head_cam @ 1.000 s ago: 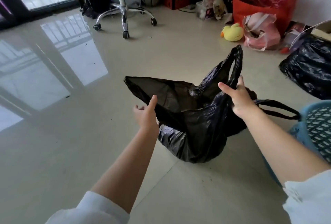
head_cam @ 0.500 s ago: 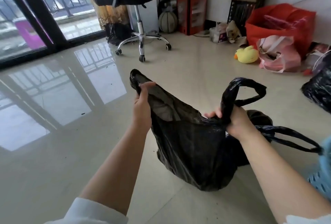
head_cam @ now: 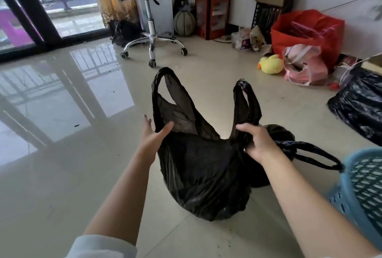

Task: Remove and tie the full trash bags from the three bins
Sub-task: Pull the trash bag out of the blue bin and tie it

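Two hands are working one black trash bag (head_cam: 202, 175), which is sitting on the tiled floor (head_cam: 82, 175) directly below my fingers, already out of its bin. I am seeing the right hand (head_cam: 258, 144) clenching around the base of the right handle loop (head_cam: 246, 102), so that the loop is standing up above the fingers. The left hand (head_cam: 152, 136) is now lying relaxed and spread, thumb laid against the bag's near face and fingers reaching behind the base of the left handle loop (head_cam: 165, 92); half a second ago it was gripping that edge higher up, and a second ago the bag mouth was being stretched wide and flat. Both loops are now rising side by side beyond the fingertips, which I am reading as the mouth being gathered and the handles being readied for a knot; the tie itself is not yet made. Just behind the right hand's knuckles, a second black bag (head_cam: 277, 133) is resting with its handles (head_cam: 310, 152) trailing away to the right toward a blue perforated bin (head_cam: 363, 185) at the right wrist. I cannot tell whether that bag is tied. Farther right of the fingers, a larger black bag (head_cam: 359, 109) is lying near the wall clutter. I am judging the task as partway through, with this bag awaiting closure.
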Tool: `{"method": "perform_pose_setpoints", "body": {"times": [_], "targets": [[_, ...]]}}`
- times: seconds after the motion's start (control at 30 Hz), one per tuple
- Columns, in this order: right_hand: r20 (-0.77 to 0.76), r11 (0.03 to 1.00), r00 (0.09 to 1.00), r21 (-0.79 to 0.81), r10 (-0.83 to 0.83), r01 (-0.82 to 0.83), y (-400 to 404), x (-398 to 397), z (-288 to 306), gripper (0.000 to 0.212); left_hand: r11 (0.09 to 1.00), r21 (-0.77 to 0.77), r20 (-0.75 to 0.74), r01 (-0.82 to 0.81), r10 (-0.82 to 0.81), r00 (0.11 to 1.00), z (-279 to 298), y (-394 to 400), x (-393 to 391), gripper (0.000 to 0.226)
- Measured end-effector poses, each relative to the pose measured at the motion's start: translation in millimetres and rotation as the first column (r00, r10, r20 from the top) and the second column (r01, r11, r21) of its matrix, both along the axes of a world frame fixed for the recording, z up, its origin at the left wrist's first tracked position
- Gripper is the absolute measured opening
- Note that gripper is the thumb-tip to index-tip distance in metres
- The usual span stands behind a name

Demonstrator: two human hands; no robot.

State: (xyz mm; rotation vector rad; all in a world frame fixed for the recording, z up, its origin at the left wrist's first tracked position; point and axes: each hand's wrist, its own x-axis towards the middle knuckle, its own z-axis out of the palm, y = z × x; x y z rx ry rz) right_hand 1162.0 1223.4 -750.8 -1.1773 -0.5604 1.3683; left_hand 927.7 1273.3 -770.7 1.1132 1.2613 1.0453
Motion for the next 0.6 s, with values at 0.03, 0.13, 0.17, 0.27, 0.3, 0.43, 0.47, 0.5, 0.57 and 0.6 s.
{"method": "perform_pose_setpoints", "body": {"times": [0.03,0.13,0.17,0.27,0.3,0.43,0.47,0.5,0.57,0.6], "targets": [[0.094,0.999,0.995,0.014,0.028,-0.029,-1,-1,-3,0.024,1.0,-0.019,0.014,0.024,-0.024,1.0,-1,2,-2,0.121],[0.209,0.993,0.972,0.008,0.111,-0.115,-3,-1,-13,0.023,0.996,-0.012,0.015,0.083,-0.083,0.996,-1,9,-1,0.094],[0.213,0.987,0.964,-0.013,0.157,-0.158,-5,-1,-17,0.02,0.995,-0.006,0.025,0.104,-0.104,0.994,0,9,1,0.086],[0.15,0.972,0.961,-0.066,0.233,-0.226,-7,-3,-28,0.02,0.99,0.016,0.012,0.142,-0.142,0.99,0,9,7,0.064],[0.132,0.971,0.963,-0.069,0.236,-0.228,-7,-4,-31,0.021,0.989,0.025,-0.002,0.143,-0.143,0.99,-1,9,10,0.057],[0.089,0.984,0.981,-0.053,0.172,-0.167,-6,-11,-34,0.024,0.999,0.004,0.013,0.054,-0.054,0.998,-1,8,22,0.018],[0.055,0.989,0.988,-0.05,0.143,-0.14,-4,-12,-35,0.024,0.999,-0.012,0.057,0.044,-0.043,0.997,1,8,23,0.012],[0.009,0.993,0.994,-0.045,0.112,-0.112,-2,-14,-34,0.025,0.999,-0.032,0.138,0.035,-0.031,0.99,1,9,24,0.012],[-0.08,0.999,0.997,-0.049,-0.007,0.003,2,-15,-33,0.028,0.995,-0.099,0.346,0.012,0.023,0.938,4,10,25,0.021],[-0.099,0.994,0.991,-0.072,-0.089,0.082,5,-14,-34,0.03,0.992,-0.123,0.4,-0.016,0.064,0.914,5,9,26,0.023]]}}
